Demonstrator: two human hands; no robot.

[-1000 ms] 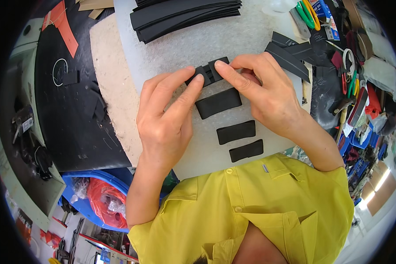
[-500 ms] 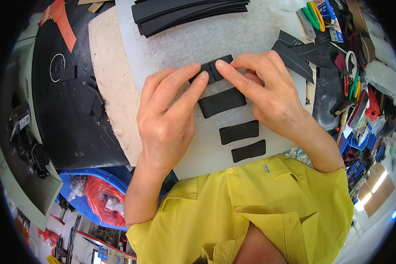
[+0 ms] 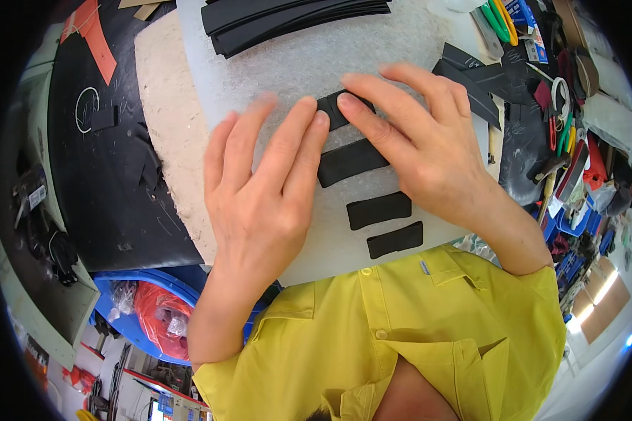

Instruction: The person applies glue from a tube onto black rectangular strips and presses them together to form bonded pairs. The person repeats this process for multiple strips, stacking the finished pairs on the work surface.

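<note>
A short black folded strip (image 3: 338, 111) lies between my hands on the pale sheet (image 3: 295, 74). My left hand (image 3: 260, 179) has its fingers stretched out. Its thumb and index tip meet the strip's left end, which they partly hide. Over the right part of the strip is my right hand (image 3: 428, 133), its thumb tip lying on the top and its other fingers spread beyond the far edge. Closer to me lie a wider black folded strip (image 3: 351, 163), a smaller black loop (image 3: 379, 210) and the smallest black loop (image 3: 395, 240), one below another.
A stack of long black strips (image 3: 295, 24) lies at the far side. Black offcuts (image 3: 470, 84) rest at the right, near green-handled scissors (image 3: 495, 24) and mixed tools. To the left are a beige board (image 3: 165, 105) and a blue tub (image 3: 123, 323) holding plastic bags.
My left hand's fingers have spread and shifted slightly left. My right hand's index finger and the others have lifted and opened away from the strip, which stays nearly in place.
</note>
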